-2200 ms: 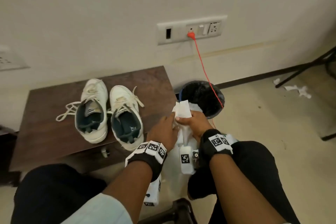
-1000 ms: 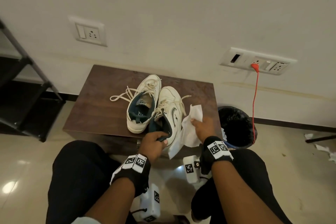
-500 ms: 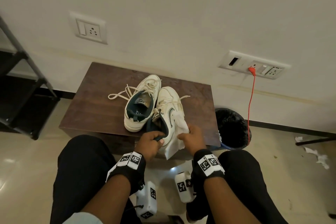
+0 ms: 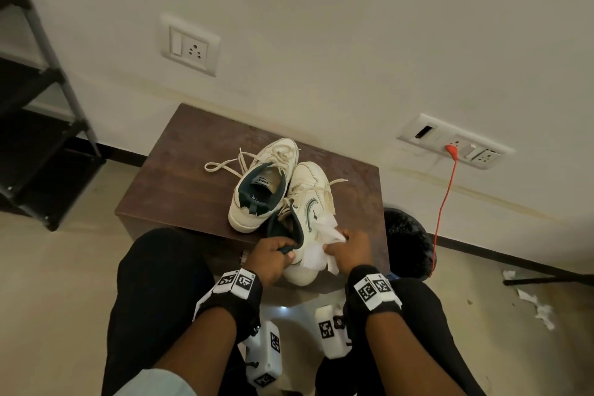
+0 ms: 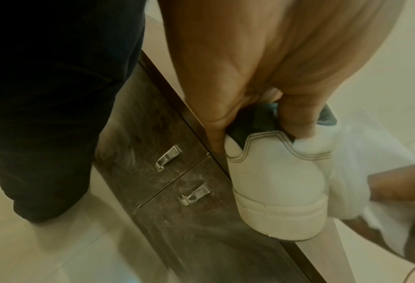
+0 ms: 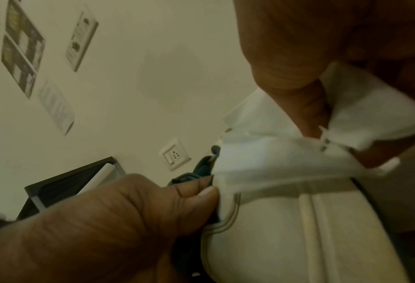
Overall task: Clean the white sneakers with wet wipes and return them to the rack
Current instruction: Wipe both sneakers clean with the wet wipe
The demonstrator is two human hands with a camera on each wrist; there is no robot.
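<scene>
Dark brown wood grain is seen on the low cabinet (image 4: 180, 190) against the wall, by far the largest thing at hand; a black metal rack (image 4: 38, 125) is glimpsed well apart at the far left, and a dark bin (image 4: 406, 235) stands just beside the cabinet's right end. On the cabinet top one white sneaker (image 4: 262, 185) is left lying flat with its toe toward the wall; the other sneaker (image 4: 307, 222) is tipped onto its side at the near edge, its long axis running from the wall toward the person, the heel nearest and overhanging the edge. That heel collar is gripped by the left hand (image 4: 273, 255), thumb outside and fingers curled into the opening; the shoe is thereby steadied. A crumpled wet wipe (image 4: 323, 243) is pinched in the curled fingers of the right hand (image 4: 348, 249) and pressed against the shoe's right flank, so the surface to be cleaned lies directly left of those fingers. Wiping is judged to be under way, and a stroke along the shoe's length is probably called for.
</scene>
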